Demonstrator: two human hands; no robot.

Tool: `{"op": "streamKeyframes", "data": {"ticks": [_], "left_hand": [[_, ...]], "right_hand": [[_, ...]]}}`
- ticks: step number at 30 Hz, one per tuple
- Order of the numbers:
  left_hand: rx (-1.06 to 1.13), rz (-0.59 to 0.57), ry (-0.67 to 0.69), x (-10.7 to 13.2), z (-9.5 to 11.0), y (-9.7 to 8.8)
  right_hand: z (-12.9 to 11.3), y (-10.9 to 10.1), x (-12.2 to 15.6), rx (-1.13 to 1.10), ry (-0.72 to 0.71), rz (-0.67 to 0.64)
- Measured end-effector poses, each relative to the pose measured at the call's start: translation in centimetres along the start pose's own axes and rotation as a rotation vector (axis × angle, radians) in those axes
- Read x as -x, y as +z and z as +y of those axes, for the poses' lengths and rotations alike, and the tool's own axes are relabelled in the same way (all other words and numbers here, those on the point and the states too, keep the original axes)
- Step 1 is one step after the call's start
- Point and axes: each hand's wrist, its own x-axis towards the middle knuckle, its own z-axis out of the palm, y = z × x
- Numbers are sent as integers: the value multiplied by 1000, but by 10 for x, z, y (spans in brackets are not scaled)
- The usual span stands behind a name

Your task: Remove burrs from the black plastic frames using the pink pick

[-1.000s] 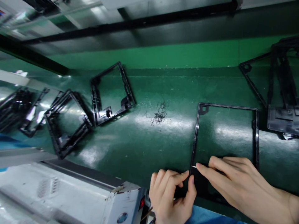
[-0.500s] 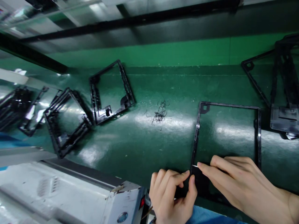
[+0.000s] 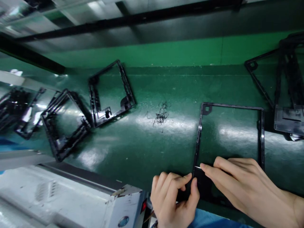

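Note:
A black plastic frame (image 3: pixel 232 105) lies on the green tabletop at the right, its near side partly covered by my hands. My left hand (image 3: pixel 174 196) grips the frame's near left corner between thumb and fingers. In my right hand (image 3: pixel 242 183) a small blade (image 3: pixel 197 167) is pinched; only its thin pale tip shows, touching the inner edge of the frame's left side. The rest of the blade is hidden by my fingers.
A tangle of thin black shavings (image 3: pixel 161 116) lies mid-table. More black frames (image 3: pixel 129 88) stand to the left, with another stack (image 3: pixel 291 120) at the far right. A worn white metal machine (image 3: pixel 71 196) fills the lower left.
The whole view has shifted very slightly. Both hands hold nearly the same pose, and the blade tip stays at the frame's left side.

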Motion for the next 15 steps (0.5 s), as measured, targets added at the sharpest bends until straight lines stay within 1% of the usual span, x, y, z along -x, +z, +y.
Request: {"op": "streamKeyframes", "data": {"ticks": [5,15], "left_hand": [[-1,3,-6,2,-1,1],[-7,-14,-11,0,1,-1]], "right_hand": [[0,0,0,19,16,9],[0,-1,-3,-21,9,-4]]}}
